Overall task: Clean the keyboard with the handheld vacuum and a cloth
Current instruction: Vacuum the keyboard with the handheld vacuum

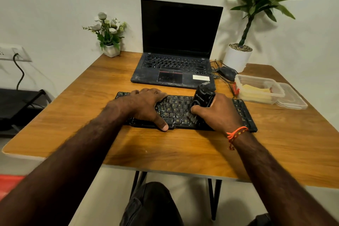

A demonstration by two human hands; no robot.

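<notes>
While the left hand point(146, 105) lies flat on the keyboard point(176, 111), fingers spread wide over the left-side keys and thumb at its near edge, the right hand point(218, 113) grips the handheld vacuum point(202, 100), fingers wrapped round the black body. Vacuum nozzle end is down on the keys right of centre; that part is blurred. Keyboard sits mid-table point(77, 115), parallel to the near edge. Open laptop point(179, 46), screen dark, stands just behind it toward the far edge. Mouse point(227, 72) and clear plastic container point(258, 88) with its lid point(293, 99) beside it sit by the right edge. 2 potted plants point(110, 35) at the far corners.
</notes>
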